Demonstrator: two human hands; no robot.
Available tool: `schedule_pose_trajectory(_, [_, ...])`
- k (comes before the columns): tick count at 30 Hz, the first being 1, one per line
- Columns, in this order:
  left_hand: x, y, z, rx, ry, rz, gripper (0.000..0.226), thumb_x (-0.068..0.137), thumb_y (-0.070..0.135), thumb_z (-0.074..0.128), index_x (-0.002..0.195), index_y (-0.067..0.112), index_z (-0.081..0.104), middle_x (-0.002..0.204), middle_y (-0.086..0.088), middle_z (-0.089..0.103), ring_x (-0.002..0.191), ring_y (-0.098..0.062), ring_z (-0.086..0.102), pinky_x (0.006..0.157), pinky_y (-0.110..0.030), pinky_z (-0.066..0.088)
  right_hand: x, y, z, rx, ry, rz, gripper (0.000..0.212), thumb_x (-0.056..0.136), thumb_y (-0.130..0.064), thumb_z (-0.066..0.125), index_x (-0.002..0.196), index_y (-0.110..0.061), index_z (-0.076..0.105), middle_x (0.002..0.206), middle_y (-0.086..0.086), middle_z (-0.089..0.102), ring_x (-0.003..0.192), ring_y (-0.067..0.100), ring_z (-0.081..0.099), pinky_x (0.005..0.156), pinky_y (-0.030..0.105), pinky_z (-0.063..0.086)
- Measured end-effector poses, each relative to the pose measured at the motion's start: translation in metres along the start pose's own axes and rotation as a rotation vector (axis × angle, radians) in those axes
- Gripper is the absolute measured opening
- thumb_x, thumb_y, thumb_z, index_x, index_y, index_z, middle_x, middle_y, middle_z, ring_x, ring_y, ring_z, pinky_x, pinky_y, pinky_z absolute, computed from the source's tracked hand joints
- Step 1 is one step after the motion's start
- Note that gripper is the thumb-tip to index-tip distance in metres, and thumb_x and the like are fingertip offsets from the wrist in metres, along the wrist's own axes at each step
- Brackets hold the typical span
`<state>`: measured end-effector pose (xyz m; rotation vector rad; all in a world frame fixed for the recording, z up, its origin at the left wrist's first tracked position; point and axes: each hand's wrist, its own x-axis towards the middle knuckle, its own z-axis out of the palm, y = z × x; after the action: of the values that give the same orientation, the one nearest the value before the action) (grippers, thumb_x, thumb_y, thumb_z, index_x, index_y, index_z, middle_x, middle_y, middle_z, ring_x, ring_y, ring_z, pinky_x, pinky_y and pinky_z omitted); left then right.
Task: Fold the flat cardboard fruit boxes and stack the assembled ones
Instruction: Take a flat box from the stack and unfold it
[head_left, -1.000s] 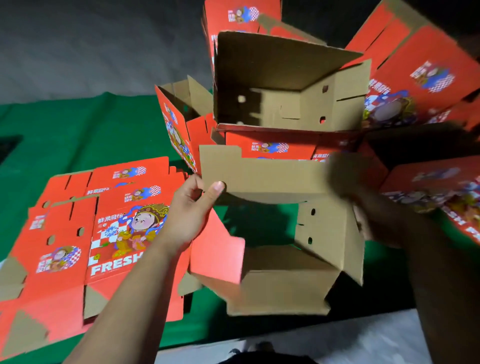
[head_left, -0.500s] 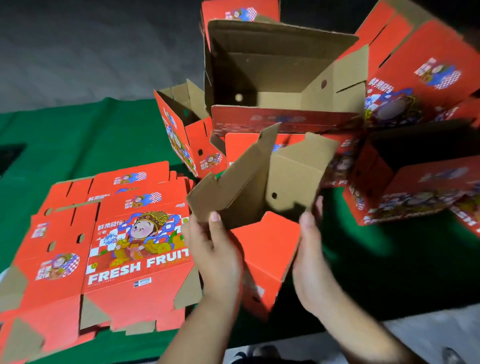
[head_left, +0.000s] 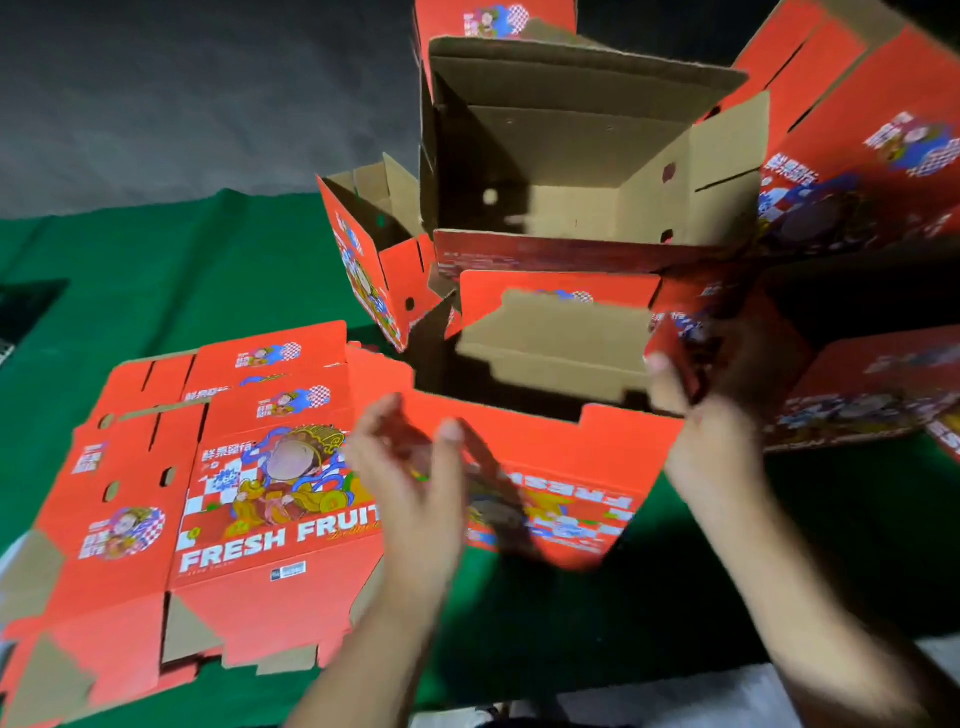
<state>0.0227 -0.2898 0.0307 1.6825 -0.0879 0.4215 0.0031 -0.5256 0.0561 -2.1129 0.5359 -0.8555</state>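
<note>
- Left hand (head_left: 415, 483) at the near-left corner of the box (head_left: 561, 447), fingers loosely spread against its red front wall; blurred, so real grip or not: cannot tell.
- Right hand (head_left: 711, 436) at the box's right end, thumb up along the edge, fingers hidden behind the wall; looks like it holds that corner.
- Box sits between both hands, upright, open top, inner flap still loose: mid-fold, I'd say.
- Done: pile (head_left: 587, 156) of assembled boxes behind.
- Left: flat blanks (head_left: 218, 499) stacked just left of the left hand on the green cloth (head_left: 156, 270).
</note>
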Motion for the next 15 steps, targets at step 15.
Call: schedule_pose_trajectory(15, [0.062, -0.01, -0.036, -0.381, -0.247, -0.375, 0.044, 0.099, 0.053, 0.047, 0.113, 0.021, 0.072, 0.104, 0.013, 0.076, 0.094, 0.002, 0.069, 0.075, -0.012, 0.055, 0.023, 0.033, 0.012, 0.214, 0.094, 0.037, 0.052, 0.091, -0.015, 0.047, 0.142, -0.009, 0.053, 0.142, 0.012, 0.049, 0.131, 0.02, 0.05, 0.109, 0.013, 0.031])
